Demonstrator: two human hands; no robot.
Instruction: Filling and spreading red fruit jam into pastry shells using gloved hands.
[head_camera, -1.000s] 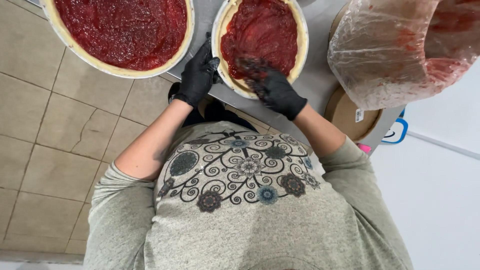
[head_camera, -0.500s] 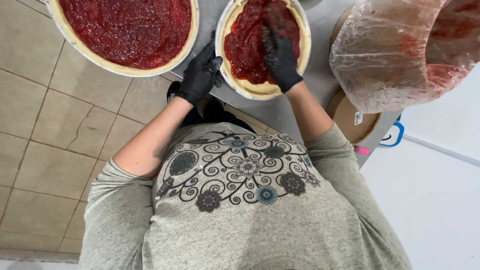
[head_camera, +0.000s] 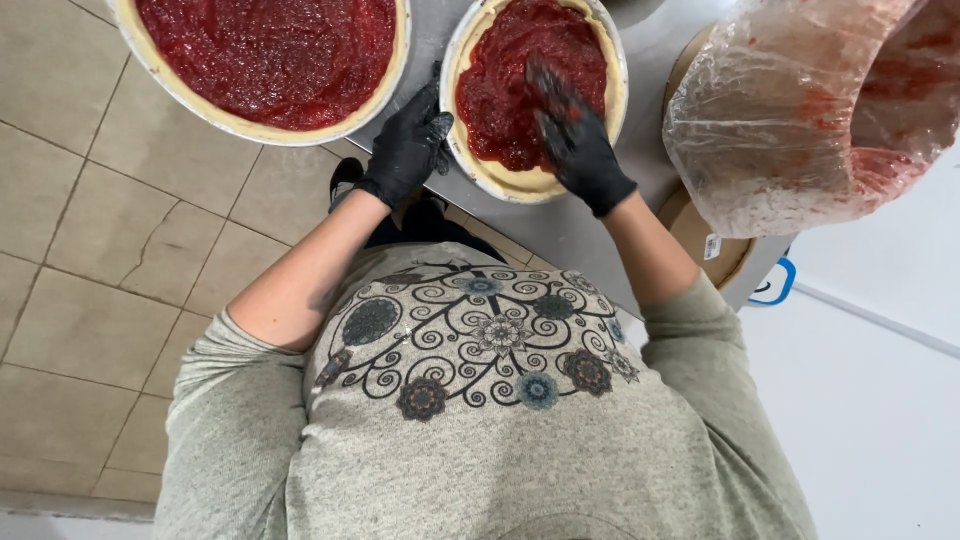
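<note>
At the far left, beige floor tiles (head_camera: 90, 210) are showing beneath the bench edge. Above them, a large round pan (head_camera: 262, 128) is sitting on the grey metal bench (head_camera: 560, 232), lined with pale dough and filled almost to its rim with chunky red sauce (head_camera: 265, 50); part of it is running out of view at the top.

Just right of it, the left hand (head_camera: 410, 145), in a black glove smeared with sauce, is resting against the near left rim of a smaller round pan (head_camera: 458, 150). Its fingers (head_camera: 436, 128) are curling loosely on the rim, touching it rather than clenching around it.

The smaller pan is sitting on the bench between the two hands, well clear of the large pan. It is holding a dough base (head_camera: 520, 182) whose far part is carrying red sauce (head_camera: 500, 90), while a pale crescent near the person is lying bare.

The right hand (head_camera: 575, 140), also black-gloved, is lying flat over the sauce, fingers (head_camera: 545, 85) stretched out and released, pressing on the red layer and grasping nothing.

Further right, a crumpled clear plastic bag (head_camera: 790, 130), streaked red inside, is lining a container. Under it a brown cardboard round (head_camera: 705, 235) is peeking out at the bench corner, with a small blue object (head_camera: 775, 290) just beside it.
</note>
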